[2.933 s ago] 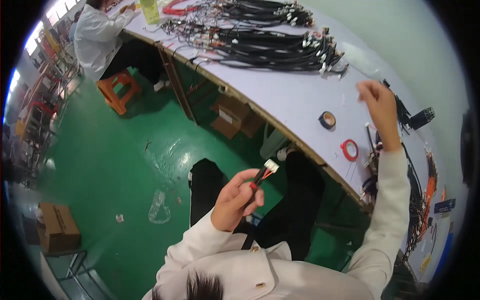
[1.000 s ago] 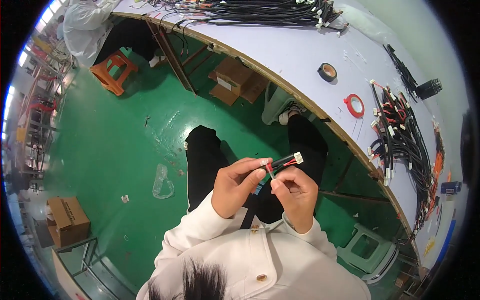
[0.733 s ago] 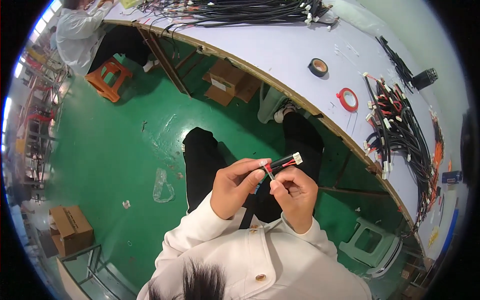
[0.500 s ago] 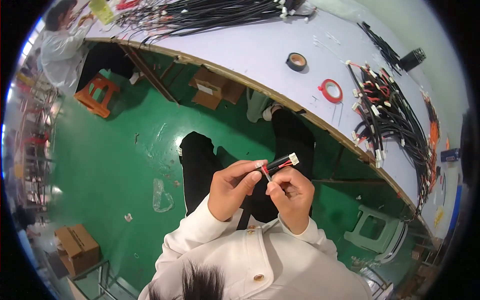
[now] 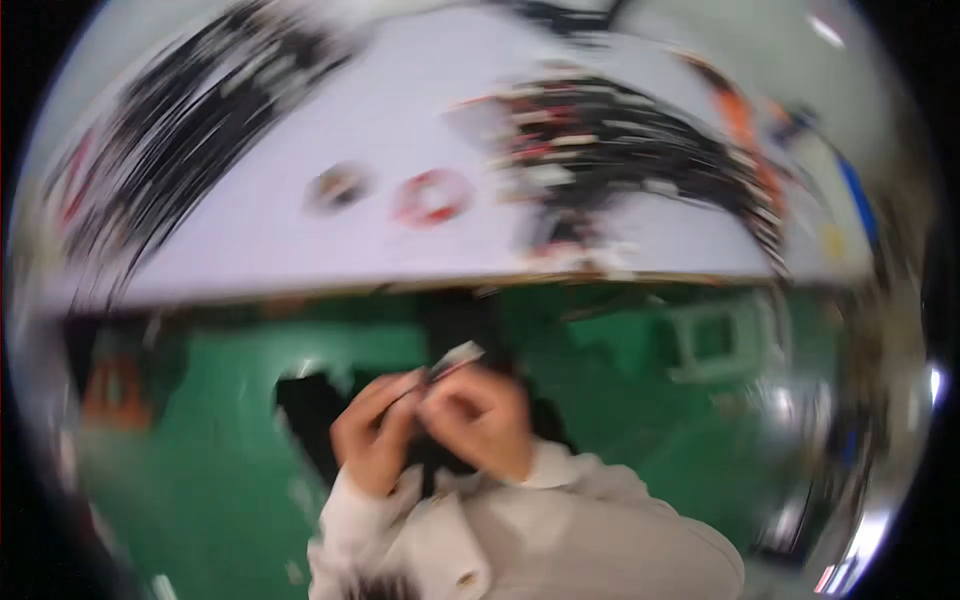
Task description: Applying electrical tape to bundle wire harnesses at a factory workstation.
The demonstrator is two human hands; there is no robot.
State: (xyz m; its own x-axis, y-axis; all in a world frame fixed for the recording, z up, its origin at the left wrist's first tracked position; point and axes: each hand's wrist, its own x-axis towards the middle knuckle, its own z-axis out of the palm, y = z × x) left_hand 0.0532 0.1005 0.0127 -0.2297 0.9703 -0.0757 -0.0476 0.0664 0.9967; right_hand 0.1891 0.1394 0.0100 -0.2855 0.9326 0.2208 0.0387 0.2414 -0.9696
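A short black wire harness (image 5: 438, 374), with a white plug connector (image 5: 464, 353) at its upper right end, is held in front of my body. My left hand (image 5: 374, 430) is closed, with thumb and fingers pinching its left end. Over the part just below the connector, my right hand (image 5: 482, 418) is closed too, its fingers curled against the harness. Motion blur covers the picture, and the fingers hide most of the harness, so its fine details cannot be made out.
Ahead stands a white table (image 5: 400, 130). On it lie a red tape roll (image 5: 435, 198), a dark tape roll (image 5: 338, 187), a long bundle of black cables (image 5: 200, 130) at left and a harness pile (image 5: 620, 130) at right. A pale green stool (image 5: 712, 335) stands below.
My view has swung to the right, so the table now lies straight ahead and the tape rolls appear farther left. Both hands keep hold of the harness.
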